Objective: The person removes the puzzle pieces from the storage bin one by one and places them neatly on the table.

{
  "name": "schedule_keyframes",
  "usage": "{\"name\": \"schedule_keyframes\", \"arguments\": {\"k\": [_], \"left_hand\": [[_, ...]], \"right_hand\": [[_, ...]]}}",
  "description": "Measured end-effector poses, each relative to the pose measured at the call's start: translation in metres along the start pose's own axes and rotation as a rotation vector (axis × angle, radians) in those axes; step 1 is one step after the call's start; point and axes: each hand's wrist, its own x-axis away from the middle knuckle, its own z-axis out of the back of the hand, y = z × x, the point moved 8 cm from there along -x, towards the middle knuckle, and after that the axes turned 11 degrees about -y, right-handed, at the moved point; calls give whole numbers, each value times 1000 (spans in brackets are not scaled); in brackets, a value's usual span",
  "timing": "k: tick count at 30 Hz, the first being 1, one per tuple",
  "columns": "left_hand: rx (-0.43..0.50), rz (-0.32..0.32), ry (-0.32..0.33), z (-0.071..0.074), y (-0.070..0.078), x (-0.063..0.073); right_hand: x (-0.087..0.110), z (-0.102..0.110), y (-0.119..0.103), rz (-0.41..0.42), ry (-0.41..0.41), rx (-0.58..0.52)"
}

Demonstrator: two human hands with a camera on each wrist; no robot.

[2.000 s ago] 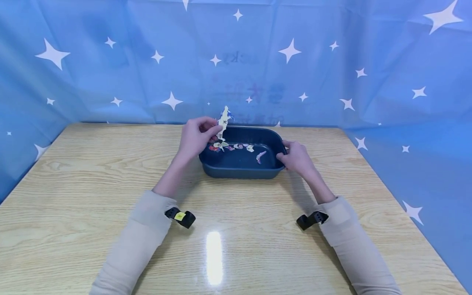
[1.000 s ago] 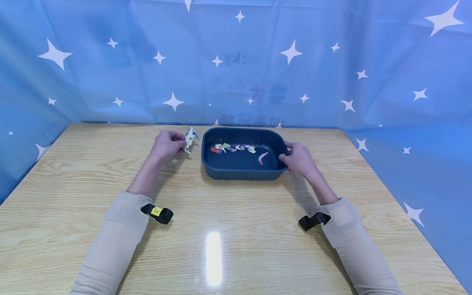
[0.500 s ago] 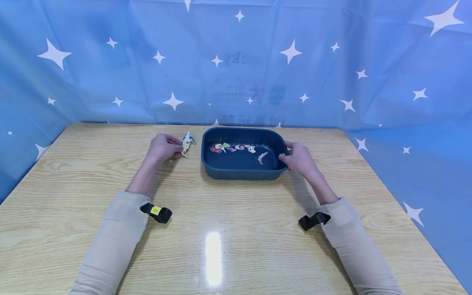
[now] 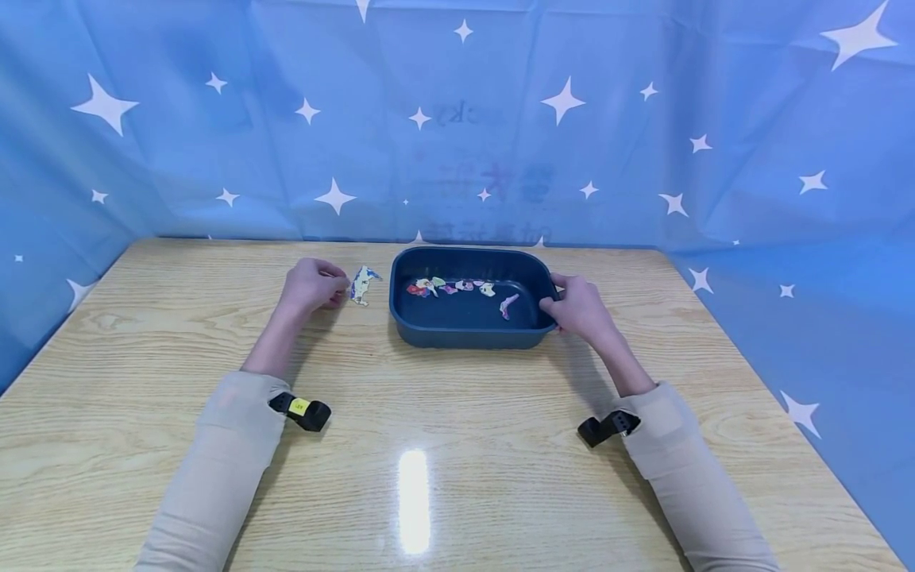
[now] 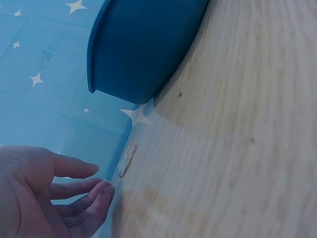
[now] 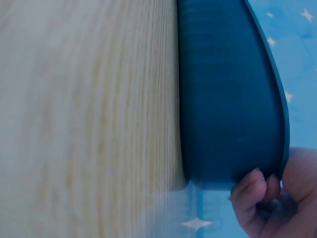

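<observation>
A flat, pale yellow and blue cut-out piece (image 4: 361,286) with a jagged outline lies on the wooden table, left of a dark blue plastic tub (image 4: 465,339). Just beside it is my left hand (image 4: 311,284); the left wrist view has the thumb and loosely bent fingers apart, with the piece (image 5: 127,159) beyond their tips. My right hand (image 4: 577,306) grips the tub's right end, thumb at the rim and fingers curled against the outer wall (image 6: 233,99). Inside the tub, several small colourful cut-out pieces (image 4: 465,285) lie in a row, and a pink-purple one (image 4: 508,306) lies nearer the right end.
The wooden table (image 4: 486,445) runs back to a blue curtain (image 4: 457,159) with white stars. A black wrist camera (image 4: 303,410) sits on the left sleeve, another camera (image 4: 608,427) on the right one. Bright light reflects off the table's front middle.
My left hand has carried the pale yellow and blue cut-out piece leftward out of the tub, laid it flat on the table and let go. My right hand has kept its grip on the tub.
</observation>
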Motion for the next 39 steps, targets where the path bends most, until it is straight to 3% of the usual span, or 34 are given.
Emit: {"name": "schedule_keyframes", "arguments": {"k": [5,13,27,34,39], "left_hand": [[23,-54,-14,0,10,3],[10,-206,-36,-10,39,7],[2,-388,-77,-40,80,20],[-44,-454,-96,-60,96,25],[-87,-457,-101,-74,101,22]], "right_hand": [[0,0,-1,6,5,4],[0,-1,0,1,-3,-8],[-1,0,0,-9,-10,1],[-1,0,0,-16,-17,7],[-1,0,1,-17,-17,6]]}}
